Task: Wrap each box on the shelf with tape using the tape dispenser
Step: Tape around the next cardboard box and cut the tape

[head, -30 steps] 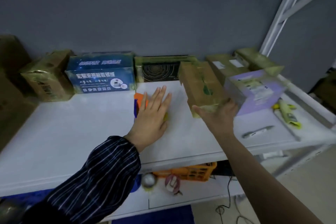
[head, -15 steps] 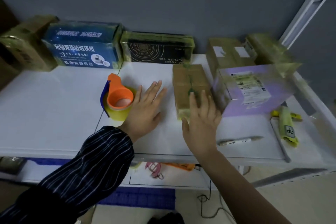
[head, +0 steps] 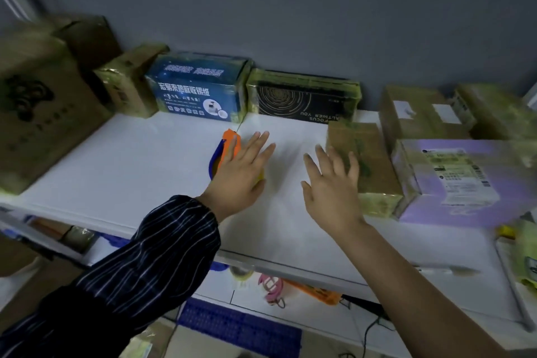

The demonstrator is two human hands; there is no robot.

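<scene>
The left hand [head: 241, 171] lay flat over the tape dispenser [head: 231, 139] at the middle of the white shelf [head: 145, 160], fingers straight and apart, gripping nothing. With no real hold, the dispenser would likely skate on that smooth, matte board if pressed sideways. Its cutting edge was hidden beneath the palm, so a careless closing of the fingers might meet it.

The right hand [head: 331, 183] was spread too, fingers apart, its tips over the near left edge of the brown cardboard box [head: 374, 171]. Whether they touched it could not be told. A push from there would probably drive that box into the lavender box [head: 453, 177] just beside it, and the glossy film on its front end looked slippery to grasp.

The dispenser seemed to be hard plastic, an orange body with a curved blue guard. The boxes were rectangular. The blue box [head: 200, 87] and the black box [head: 302, 96] against the wall had a yellowish, shiny tape skin, wrinkled at the corners. The brown one showed dull cardboard on top.
</scene>
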